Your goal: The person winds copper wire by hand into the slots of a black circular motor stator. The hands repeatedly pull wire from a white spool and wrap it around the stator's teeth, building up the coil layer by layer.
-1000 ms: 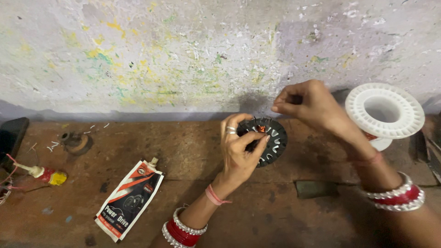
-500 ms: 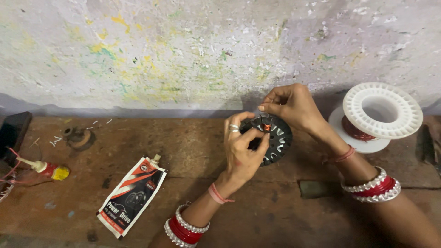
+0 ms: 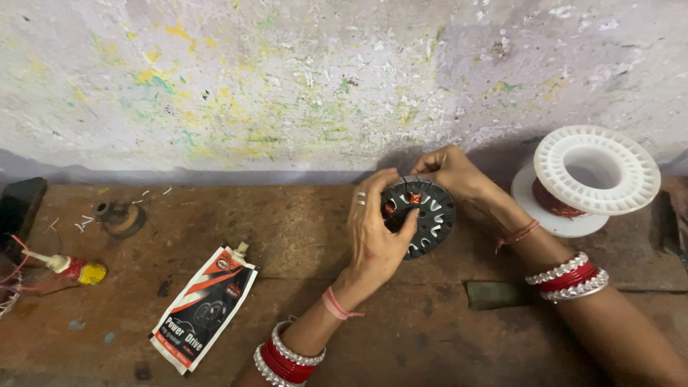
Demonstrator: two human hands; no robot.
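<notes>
A left hand (image 3: pixel 376 233) wraps its thumb and fingers around the rim of a round black slotted metal stator disc (image 3: pixel 423 218), tilting its face up toward the camera, a hold that seems meant to steady the piece and keep its slots in sight. The right hand (image 3: pixel 450 172) reaches in from the far edge, fingertips pressed together in a pinch at the top of the disc, beside a small copper-coloured wire coil (image 3: pixel 413 197) seated in one slot; whether a strand of wire runs between the fingers is too fine to tell. Both wrists carry red and silver-white bangles, and the disc sits just above the worn brown wooden bench (image 3: pixel 287 236), close to the paint-spattered wall (image 3: pixel 287 86).

Just beside the right forearm stands a white plastic spool wound with copper-coloured wire (image 3: pixel 588 179), near enough, by the look of it, to feed wire to the working hand. A small dark flat block (image 3: pixel 494 294) lies on the bench below the right wrist. Well apart to the left lie a white, red and black printed pouch with a nozzle (image 3: pixel 204 308), a small red-and-yellow tube with a pale tip (image 3: pixel 72 269) and a rusty round metal part (image 3: pixel 120 217) among white scraps.
</notes>
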